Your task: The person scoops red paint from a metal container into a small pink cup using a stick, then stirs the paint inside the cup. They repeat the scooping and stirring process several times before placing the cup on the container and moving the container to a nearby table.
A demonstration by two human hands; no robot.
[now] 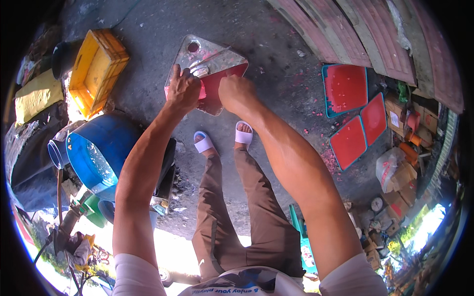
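Note:
In front of my feet stands a square metal tin (213, 49), its top cut open along one side and red inside. A round hole shows near its far left corner. My left hand (184, 91) is closed over the tin's near left part, and a bright pink piece (202, 91) shows beside its fingers. What it grips is mostly hidden. My right hand (237, 92) makes a fist at the tin's right side, its knuckles over the red opening. Whatever lies inside that fist is hidden.
To the left are a yellow crate (94, 74) and a blue drum (101, 148). On the right lie red-covered trays with teal rims (347, 89), near corrugated sheets (360, 34) and cardboard boxes (402, 177). Pink specks dot the grey floor (281, 133).

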